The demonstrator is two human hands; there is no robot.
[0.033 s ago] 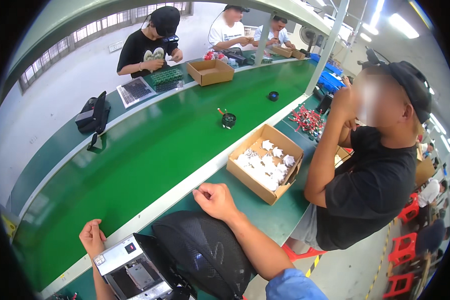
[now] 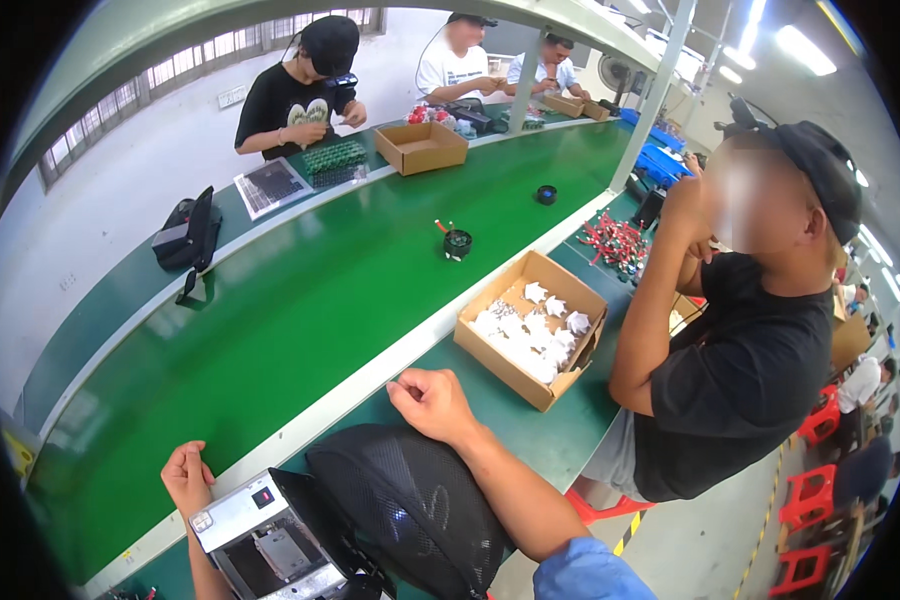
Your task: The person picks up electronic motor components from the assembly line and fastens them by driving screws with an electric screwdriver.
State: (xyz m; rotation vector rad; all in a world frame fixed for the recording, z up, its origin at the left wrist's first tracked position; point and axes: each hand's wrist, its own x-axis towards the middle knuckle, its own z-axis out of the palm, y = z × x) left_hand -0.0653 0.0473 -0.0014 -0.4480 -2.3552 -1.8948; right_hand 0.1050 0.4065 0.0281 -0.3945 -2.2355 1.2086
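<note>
head view, lower left of the frame: the left hand (image 2: 186, 480) is over the near edge of the green belt (image 2: 310, 300), its fingers bent toward the palm; whether they close fully cannot be told. just beside its wrist is a silver metal box (image 2: 285, 550) with an open front, at the bottom of the frame. right of that, at bottom centre, sits a black mesh bag (image 2: 400, 490), between the two forearms. the right hand (image 2: 432, 402), just above the bag near the centre of the frame, is curled into a loose fist; whether anything is inside it cannot be told. near it, right of centre, a cardboard box (image 2: 495, 362) holds white pieces (image 2: 540, 345). a round black part (image 2: 457, 243) stands on the belt in the upper middle. at the right side, a co-worker (image 2: 740, 400) in a black shirt has hands raised near the face.
</note>
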